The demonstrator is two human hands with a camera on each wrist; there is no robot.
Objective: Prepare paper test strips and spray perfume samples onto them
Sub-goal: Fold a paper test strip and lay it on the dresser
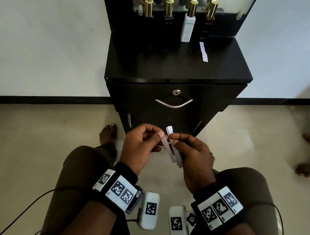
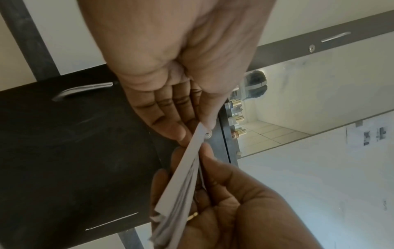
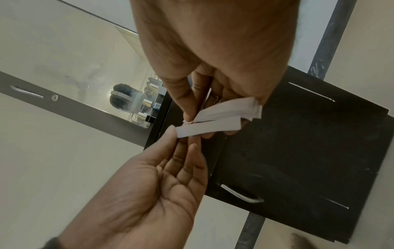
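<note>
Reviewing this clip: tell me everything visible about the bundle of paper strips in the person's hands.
The bundle of paper strips is a small stack of narrow white slips, thin and plain, with slightly uneven edges. The right hand grips it, fingers curled round its lower part, over the lap in front of the black cabinet. The strips fan apart at the upper end, where the left hand pinches one strip between thumb and fingertip, partly separated from the rest. One further strip lies apart on the cabinet top.

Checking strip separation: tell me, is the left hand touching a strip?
Touching. The right wrist view shows the left hand pinching one strip's end.
</note>
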